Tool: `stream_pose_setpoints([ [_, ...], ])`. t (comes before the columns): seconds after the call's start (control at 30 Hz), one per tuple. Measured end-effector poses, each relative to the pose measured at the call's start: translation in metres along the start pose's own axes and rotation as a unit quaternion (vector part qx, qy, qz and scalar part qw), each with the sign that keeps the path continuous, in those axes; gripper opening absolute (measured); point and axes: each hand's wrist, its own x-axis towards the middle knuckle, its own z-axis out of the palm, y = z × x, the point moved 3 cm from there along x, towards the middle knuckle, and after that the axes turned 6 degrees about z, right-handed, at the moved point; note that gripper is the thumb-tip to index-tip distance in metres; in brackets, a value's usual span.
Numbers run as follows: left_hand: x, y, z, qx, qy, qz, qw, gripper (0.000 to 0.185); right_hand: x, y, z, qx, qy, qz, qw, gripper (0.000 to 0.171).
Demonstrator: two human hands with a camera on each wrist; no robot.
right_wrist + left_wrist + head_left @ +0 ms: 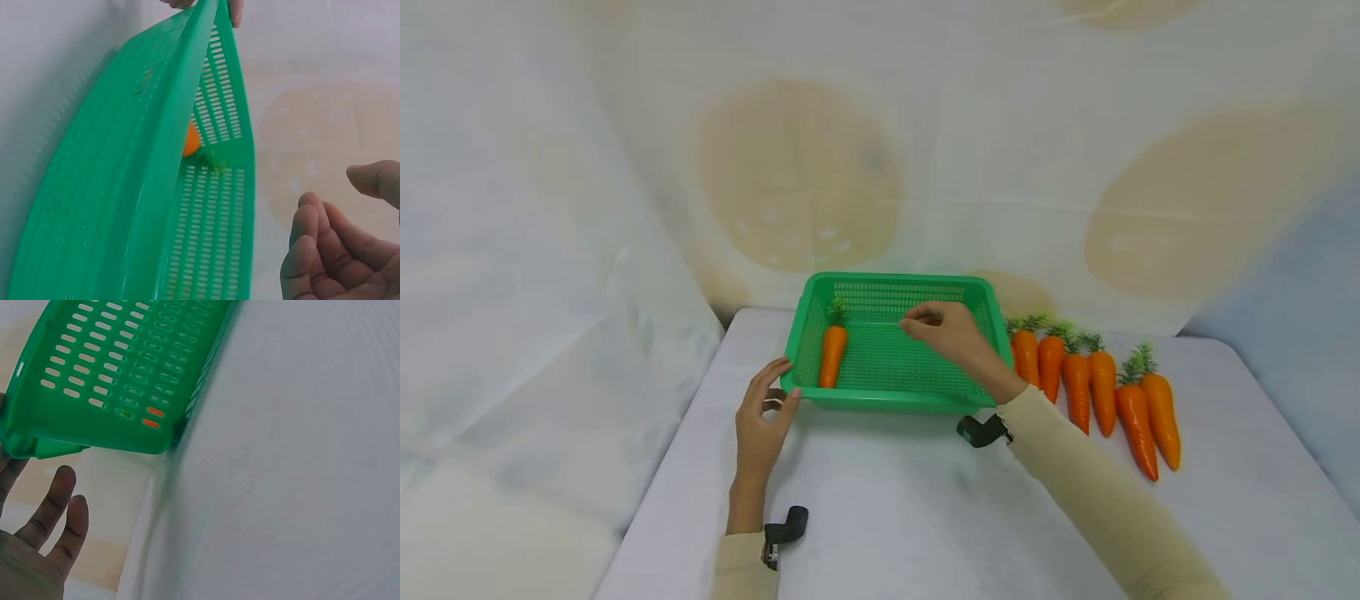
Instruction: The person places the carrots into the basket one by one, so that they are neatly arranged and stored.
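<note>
A green slotted basket [880, 400] stands on the white table, and one orange carrot [832, 356] lies inside along its left wall. My left hand [766, 410] rests at the basket's near left corner, thumb and forefinger touching the rim, the other fingers straight. The left wrist view shows those fingers [53, 512] just below the basket [94, 362]. My right hand [943, 329] hovers over the middle of the basket with loosely curled fingers and holds nothing. In the right wrist view this hand [331, 244] is beside the basket [125, 187], with the carrot [190, 140] behind the wall.
Several more carrots [1101, 383] lie in a row on the table right of the basket, leafy tops pointing away from me. A cloth backdrop [880, 167] hangs close behind the table. The table's left edge [655, 483] drops off beside my left arm.
</note>
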Motion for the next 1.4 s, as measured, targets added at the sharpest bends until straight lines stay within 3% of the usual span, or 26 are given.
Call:
stream_pose_setpoints([
  [0.23, 0.001, -0.001, -0.010, 0.012, 0.005, 0.002, 0.9999, 0.038, -0.019, 0.016, -0.030, -0.016, 0.022, -0.013, 1.000, 0.036],
  [0.47, 0.004, 0.008, -0.018, 0.010, -0.006, -0.015, 0.9998, 0.039, -0.040, 0.044, -0.065, -0.020, 0.057, -0.019, 0.998, 0.039],
  [0.73, 0.007, 0.002, -0.028, 0.017, -0.005, -0.009, 0.9998, 0.041, -0.057, 0.068, -0.094, -0.031, 0.095, -0.001, 0.995, 0.037],
  [0.97, 0.009, -0.006, -0.033, 0.019, -0.006, -0.020, 0.9996, 0.041, -0.068, 0.091, -0.112, -0.054, 0.121, 0.034, 0.991, 0.056],
  [1.4, 0.011, -0.015, -0.037, 0.020, -0.002, -0.010, 0.9997, 0.041, -0.091, 0.140, -0.146, -0.082, 0.157, 0.102, 0.979, 0.067],
])
